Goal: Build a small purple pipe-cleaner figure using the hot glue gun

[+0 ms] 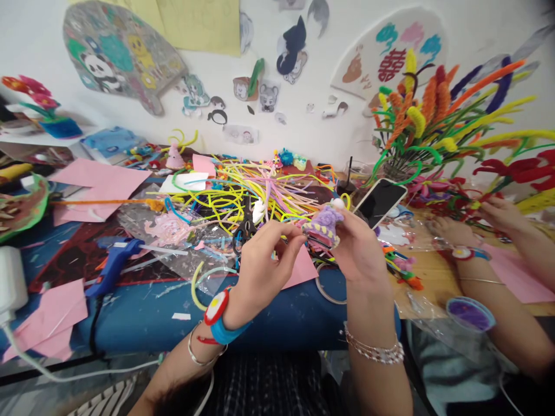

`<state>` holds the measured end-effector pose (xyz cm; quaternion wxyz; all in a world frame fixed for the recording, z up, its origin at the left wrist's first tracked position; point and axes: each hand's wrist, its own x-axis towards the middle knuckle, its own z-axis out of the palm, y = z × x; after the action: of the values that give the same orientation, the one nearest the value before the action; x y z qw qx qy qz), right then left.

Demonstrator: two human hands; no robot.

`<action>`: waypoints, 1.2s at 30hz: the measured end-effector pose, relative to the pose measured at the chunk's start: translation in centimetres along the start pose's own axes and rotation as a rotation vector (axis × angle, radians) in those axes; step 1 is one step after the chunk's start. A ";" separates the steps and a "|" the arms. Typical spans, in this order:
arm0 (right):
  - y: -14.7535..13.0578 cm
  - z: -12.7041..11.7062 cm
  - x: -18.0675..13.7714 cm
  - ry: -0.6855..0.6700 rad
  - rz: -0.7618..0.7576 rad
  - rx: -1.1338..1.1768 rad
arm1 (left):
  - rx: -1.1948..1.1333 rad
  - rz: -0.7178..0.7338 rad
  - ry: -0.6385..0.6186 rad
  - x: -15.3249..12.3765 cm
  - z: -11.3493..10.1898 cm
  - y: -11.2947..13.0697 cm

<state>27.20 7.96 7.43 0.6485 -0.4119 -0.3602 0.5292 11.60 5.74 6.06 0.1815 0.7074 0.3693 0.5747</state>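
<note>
In my right hand [358, 248] is a small purple fuzzy pipe-cleaner piece [325, 223], shaped like a little hat, with a pale yellow edge and a white ball on top. Its pinkish open underside faces me. My left hand [266, 257] is closed in a pinch close to the piece's left edge; what its fingertips hold, if anything, is too small to make out. Just beyond my left hand are black-handled scissors [245, 228] and a small white object [259, 211]. Below the hands lies a pink paper sheet [301, 268].
A pile of yellow and pink pipe cleaners [217, 196] covers the table's middle. A blue glue gun [113, 266] lies left, a phone [381, 202] right. Another person's hands [455, 231] work at the far right, below a bunch of pipe-cleaner flowers [433, 115].
</note>
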 end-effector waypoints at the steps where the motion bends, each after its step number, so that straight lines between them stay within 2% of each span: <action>1: 0.0 0.0 0.0 0.000 -0.011 -0.005 | -0.002 -0.003 -0.007 0.0 0.0 0.0; 14: 0.0 -0.4 -0.1 -0.009 -0.016 -0.102 | 0.013 -0.015 -0.018 0.0 -0.2 0.0; 16: -0.2 -0.7 -0.4 -0.069 -0.028 -0.099 | 0.009 -0.003 -0.016 -0.2 -0.7 -0.1; 20: -0.7 -1.6 -1.0 -0.281 -0.109 -0.133 | -0.011 -0.049 -0.024 -1.0 -2.6 -0.7; 23: -1.0 -2.3 -1.2 -0.403 -0.135 -0.233 | -0.107 -0.136 -0.106 -1.4 -3.9 -1.1; 27: -1.5 -2.6 -1.5 -0.473 -0.144 -0.389 | -0.201 -0.193 -0.217 -1.3 -4.4 -1.4; 29: -1.9 -2.7 -1.6 -0.480 -0.159 -0.422 | -0.216 -0.216 -0.239 -1.2 -4.5 -1.7; 32: -2.0 -2.8 -1.7 -0.403 -0.152 -0.430 | -0.243 -0.256 -0.224 -1.5 -4.7 -2.1; 34: -1.6 -2.7 -1.6 -0.359 -0.108 -0.435 | -0.241 -0.262 -0.210 -1.8 -4.9 -2.2; 36: -0.8 -2.5 -1.4 -0.371 -0.046 -0.381 | -0.217 -0.238 -0.198 -2.2 -5.2 -2.1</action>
<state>29.53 6.13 7.14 0.4939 -0.4142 -0.5755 0.5033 5.88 4.69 4.56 0.3586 0.6882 0.3665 0.5133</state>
